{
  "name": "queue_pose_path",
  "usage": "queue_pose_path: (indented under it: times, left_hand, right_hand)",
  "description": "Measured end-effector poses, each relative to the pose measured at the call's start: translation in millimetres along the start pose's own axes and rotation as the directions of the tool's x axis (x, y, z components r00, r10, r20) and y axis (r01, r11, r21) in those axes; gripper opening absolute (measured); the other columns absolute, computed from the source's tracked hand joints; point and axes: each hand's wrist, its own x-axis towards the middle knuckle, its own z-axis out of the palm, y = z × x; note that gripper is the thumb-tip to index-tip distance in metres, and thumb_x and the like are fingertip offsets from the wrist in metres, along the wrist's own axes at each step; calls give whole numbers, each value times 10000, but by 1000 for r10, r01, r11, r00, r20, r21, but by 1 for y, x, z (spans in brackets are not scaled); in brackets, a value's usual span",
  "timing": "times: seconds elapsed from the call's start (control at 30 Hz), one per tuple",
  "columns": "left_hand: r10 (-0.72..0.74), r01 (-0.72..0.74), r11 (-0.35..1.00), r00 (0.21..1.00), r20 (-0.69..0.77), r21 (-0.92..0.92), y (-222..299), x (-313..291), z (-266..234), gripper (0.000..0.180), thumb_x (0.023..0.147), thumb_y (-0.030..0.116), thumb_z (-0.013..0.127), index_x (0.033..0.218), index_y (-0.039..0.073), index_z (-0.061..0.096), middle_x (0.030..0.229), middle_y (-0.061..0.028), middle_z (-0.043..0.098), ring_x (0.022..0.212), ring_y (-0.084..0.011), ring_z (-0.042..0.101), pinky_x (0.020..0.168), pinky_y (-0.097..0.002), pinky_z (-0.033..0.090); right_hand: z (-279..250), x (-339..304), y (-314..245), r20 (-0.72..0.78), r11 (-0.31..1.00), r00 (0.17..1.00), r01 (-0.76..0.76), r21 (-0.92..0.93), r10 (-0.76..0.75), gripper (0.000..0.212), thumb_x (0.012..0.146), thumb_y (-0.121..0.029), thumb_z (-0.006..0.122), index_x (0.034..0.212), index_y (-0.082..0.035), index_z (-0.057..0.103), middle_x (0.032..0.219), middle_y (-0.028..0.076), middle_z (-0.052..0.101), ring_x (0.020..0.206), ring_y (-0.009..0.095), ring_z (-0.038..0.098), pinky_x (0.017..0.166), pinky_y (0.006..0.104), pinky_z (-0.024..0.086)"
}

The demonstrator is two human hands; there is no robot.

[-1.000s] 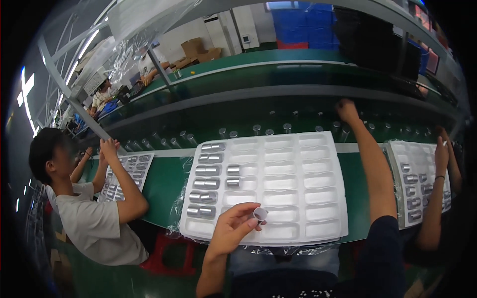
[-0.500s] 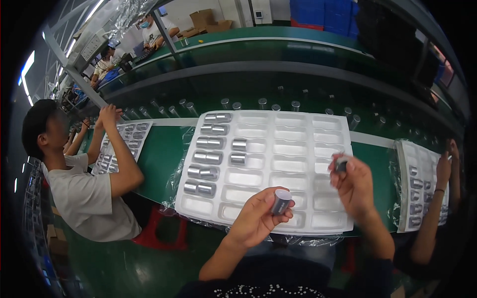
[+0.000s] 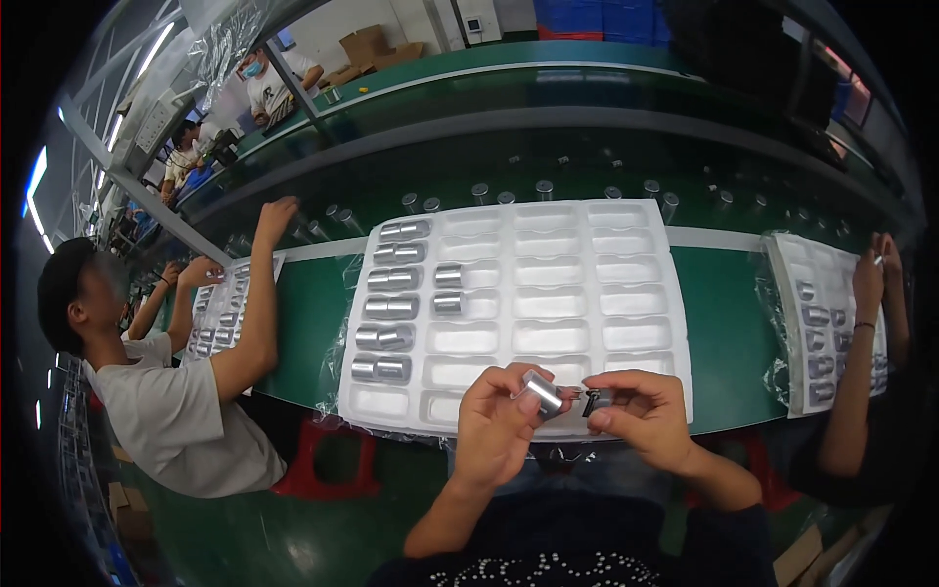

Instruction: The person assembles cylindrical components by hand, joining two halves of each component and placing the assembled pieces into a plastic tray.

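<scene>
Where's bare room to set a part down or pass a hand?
Bare green tabletop shows between the middle tray and far-right tray, and between the middle tray and the left co-worker's forearm. Visible pockets in that tray's two right columns are empty. Crowded: cylinders down most of its left column, and its near edge by the left hand and right hand.

The hands partly hide a silver cylinder and a dark piece too small to identify.
</scene>
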Motion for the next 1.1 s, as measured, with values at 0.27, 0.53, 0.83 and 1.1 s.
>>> queue_pose_path:
  times: [0.27, 0.53, 0.83, 1.1]
  left_hand:
    - [81, -55, 978, 989, -127, 199, -6, -10, 4, 87, 894, -29, 654, 970, -20, 612, 1220, -256, 615, 1201, -322, 580, 1030, -445, 462]
    - [117, -83, 982, 972, -202, 167, -16, -13, 4, 122, 888, -52, 646, 994, -16, 597, 1255, -295, 580, 1221, -307, 561, 1042, -440, 456]
    - [250, -253, 905, 967, 54, 343, -14, -14, 4, 344, 843, -158, 616, 1155, -60, 510, 1278, -302, 552, 1247, -361, 548, 1065, -452, 460]
    - [242, -252, 900, 968, 73, 357, -18, -18, 7, 396, 853, -179, 590, 1220, -63, 495, 1295, -286, 544, 1264, -355, 533, 1081, -451, 450]
  right_hand:
    - [2, -4, 1, 13, 925, 973, 225, -305, -232, 428, 773, 65, 771, 1174, 82, 620, 985, 126, 683, 848, 153, 664, 774, 271, 561]
    - [-4, 5, -1, 112, 715, 876, 451, -535, -469, 377, 770, -23, 805, 1118, 9, 660, 880, 100, 705, 760, 131, 654, 656, 241, 499]
    - [-1, -2, -12, -13, 995, 997, -74, 60, 75, 194, 971, -119, 611, 1101, 21, 579, 799, 86, 666, 674, 89, 614, 599, 211, 491]
    - [8, -2, -12, -44, 993, 993, -111, -24, 110, 219, 1000, -185, 572, 1035, 31, 581, 816, 107, 662, 639, 114, 639, 534, 228, 526]
